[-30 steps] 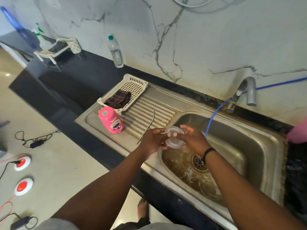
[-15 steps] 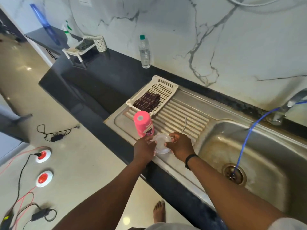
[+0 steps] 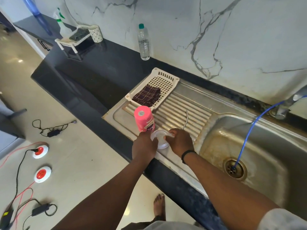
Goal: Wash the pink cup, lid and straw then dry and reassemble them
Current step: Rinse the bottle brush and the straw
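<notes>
Holding a clear round plastic lid (image 3: 159,138) over the ribbed steel drainboard (image 3: 174,113).
Left hand (image 3: 144,146) and right hand (image 3: 180,141) both pinch its rim, apparently; upturned pink cup (image 3: 144,118) stands just beside.

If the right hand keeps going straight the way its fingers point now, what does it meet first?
The right hand points left across the clear lid it holds, so it would probably meet the left hand gripping the lid's other edge first. The pink cup stands just beyond; depth is hard to judge.

Single head view, close, angled down over drainboard (image 3: 174,113), sink (image 3: 265,163) at right.
</notes>
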